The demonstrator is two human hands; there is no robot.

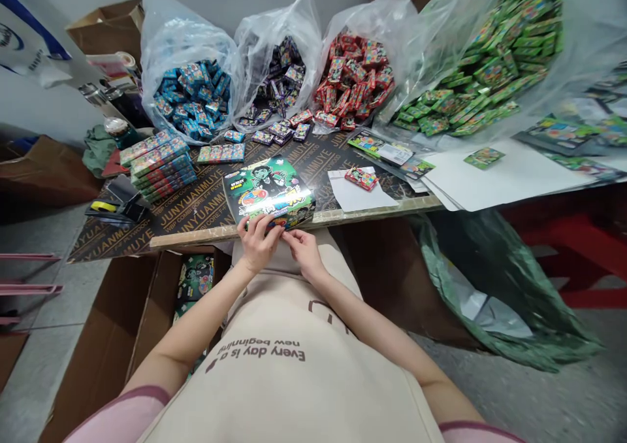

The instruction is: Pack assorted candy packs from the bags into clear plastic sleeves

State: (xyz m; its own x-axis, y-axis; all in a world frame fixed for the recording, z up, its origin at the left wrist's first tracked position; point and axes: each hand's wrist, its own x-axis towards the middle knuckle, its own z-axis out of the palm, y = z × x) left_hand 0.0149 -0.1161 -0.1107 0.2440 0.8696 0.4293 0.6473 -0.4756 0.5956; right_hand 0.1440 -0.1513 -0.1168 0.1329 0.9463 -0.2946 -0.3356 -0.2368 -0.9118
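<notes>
green box (269, 185) is set at the near edge of the table (208, 201); its near rim, grasped by the left hand (257, 244), is best pressed gently; the right hand's (306, 250) hold cannot be told.

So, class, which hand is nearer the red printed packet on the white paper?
Right. The right hand is left of the red printed packet and nearer the body; the left hand, on the green printed box, is farther left.

The box (269, 191) is green and black with cartoon print.
</notes>
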